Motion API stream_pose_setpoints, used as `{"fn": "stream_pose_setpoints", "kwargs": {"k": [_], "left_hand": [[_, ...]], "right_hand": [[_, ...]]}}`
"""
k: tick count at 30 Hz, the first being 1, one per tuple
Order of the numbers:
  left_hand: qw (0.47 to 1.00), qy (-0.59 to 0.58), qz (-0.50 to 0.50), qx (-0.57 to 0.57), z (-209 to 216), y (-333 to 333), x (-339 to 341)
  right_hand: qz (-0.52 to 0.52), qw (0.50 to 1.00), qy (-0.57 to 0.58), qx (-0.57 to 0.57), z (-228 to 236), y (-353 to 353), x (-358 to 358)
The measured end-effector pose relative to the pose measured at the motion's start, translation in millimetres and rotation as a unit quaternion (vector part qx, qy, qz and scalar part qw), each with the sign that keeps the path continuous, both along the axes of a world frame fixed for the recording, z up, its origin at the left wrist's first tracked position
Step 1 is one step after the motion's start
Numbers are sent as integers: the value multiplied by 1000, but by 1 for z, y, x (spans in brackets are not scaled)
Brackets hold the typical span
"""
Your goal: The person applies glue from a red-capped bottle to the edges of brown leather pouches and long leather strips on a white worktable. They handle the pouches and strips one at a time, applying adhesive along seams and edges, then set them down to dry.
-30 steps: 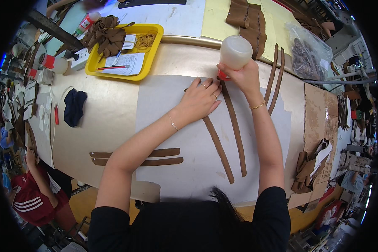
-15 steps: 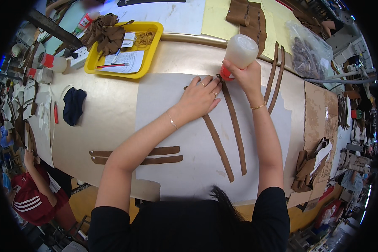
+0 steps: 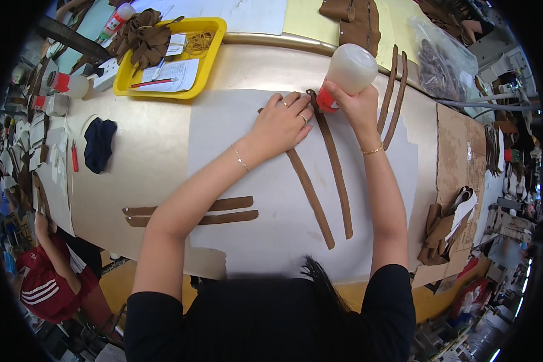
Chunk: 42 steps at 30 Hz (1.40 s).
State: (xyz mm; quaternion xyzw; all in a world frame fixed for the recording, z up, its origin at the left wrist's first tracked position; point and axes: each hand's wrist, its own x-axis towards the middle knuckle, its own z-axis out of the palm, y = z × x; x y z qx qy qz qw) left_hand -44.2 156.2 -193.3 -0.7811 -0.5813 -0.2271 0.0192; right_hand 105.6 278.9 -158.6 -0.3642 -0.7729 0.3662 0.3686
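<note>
My right hand (image 3: pixel 359 108) is wrapped round a translucent squeeze bottle (image 3: pixel 351 67) with a red cap, held tilted with its base up. The cap comes down beside the far end of a brown strip (image 3: pixel 334 163); the nozzle tip is hard to make out. My left hand (image 3: pixel 282 123) lies flat, fingers stretched out, over the upper part of a second brown strip (image 3: pixel 311 199). Its fingertips are close to the first strip's far end. Both strips rest on a pale grey sheet (image 3: pixel 247 253).
Two brown strips (image 3: pixel 229 215) lie at left under my forearm, two more (image 3: pixel 396 96) at right. A yellow tray (image 3: pixel 210 72) with brown pieces and papers stands far left, near a navy cloth (image 3: pixel 99 145). Brown scraps lie on cardboard (image 3: pixel 458 142). A person in red (image 3: pixel 48 283) works at left.
The whole scene has shifted slightly upward in view. Relative to the strip, the bottle has moved a little toward me and to the right. My left hand stays in place.
</note>
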Motion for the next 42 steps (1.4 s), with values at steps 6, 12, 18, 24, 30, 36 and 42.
{"fn": "stream_pose_setpoints", "kwargs": {"k": [6,12,18,24,30,36,42], "left_hand": [[1000,4,5,-5,-2,0,1],[1000,8,8,9,-2,-1,2],[1000,16,10,2,-1,-3,3],[999,31,14,-3,-5,-3,3],[998,50,22,8,-9,-4,3],[998,50,24,-8,-8,-5,5],[998,56,30,-12,-11,-5,6]], "right_hand": [[-3,1000,-17,17,2,-15,15],[1,1000,-17,16,1,-29,31],[-11,1000,-19,1,4,-45,46],[-18,999,-29,-12,0,-60,66],[-18,999,-32,-15,2,-77,84],[-19,1000,-7,-3,2,-95,98],[-14,1000,-11,-10,0,-110,116]]}}
